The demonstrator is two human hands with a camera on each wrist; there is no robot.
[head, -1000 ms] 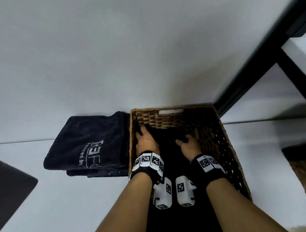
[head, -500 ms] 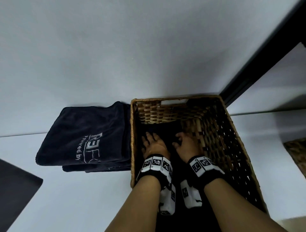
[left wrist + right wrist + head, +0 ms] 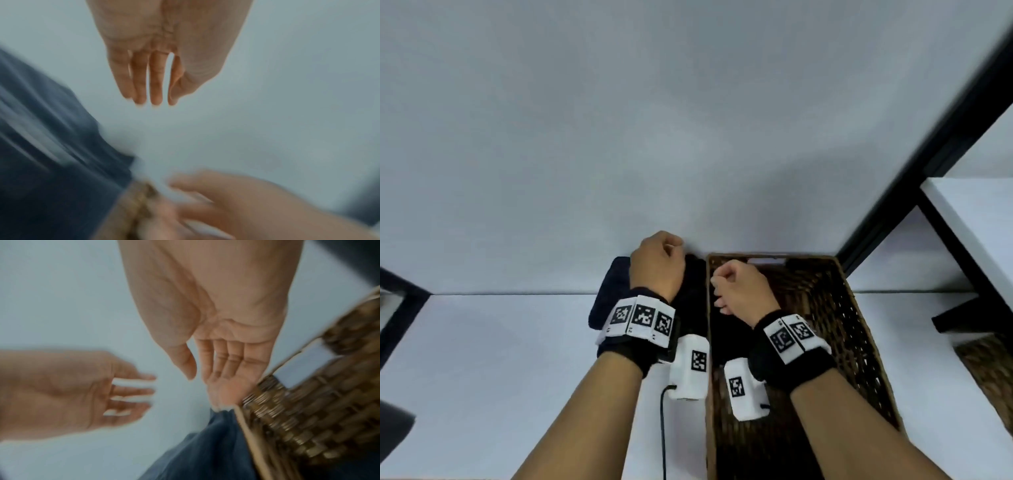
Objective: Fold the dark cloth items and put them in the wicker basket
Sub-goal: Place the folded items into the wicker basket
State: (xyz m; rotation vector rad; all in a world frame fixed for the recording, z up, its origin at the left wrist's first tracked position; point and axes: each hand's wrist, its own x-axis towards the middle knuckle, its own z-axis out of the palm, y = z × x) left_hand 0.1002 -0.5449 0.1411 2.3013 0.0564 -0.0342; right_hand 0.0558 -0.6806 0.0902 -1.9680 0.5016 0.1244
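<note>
The wicker basket (image 3: 859,308) stands on the white table against the wall, with dark cloth (image 3: 726,339) lying inside it. A folded dark cloth stack (image 3: 611,294) lies just left of the basket, mostly hidden by my left wrist. My left hand (image 3: 661,260) hovers over that stack, and the left wrist view shows its fingers (image 3: 153,91) relaxed and holding nothing. My right hand (image 3: 732,284) hangs above the basket's left rim. Its fingers (image 3: 222,369) are loose and empty beside the basket wall (image 3: 308,418). The dark cloth (image 3: 205,451) shows below it, blurred.
A black frame post (image 3: 928,154) rises behind the basket's right corner, with a white shelf (image 3: 979,222) beyond it. A second wicker basket (image 3: 989,370) sits at the right edge. A dark object (image 3: 393,428) lies at the lower left on the white table (image 3: 482,359).
Both hands have lifted out of the basket, leaving dark cloth inside. The left hand has moved left over the folded stack, and the right hand has risen over the basket's left rim.
</note>
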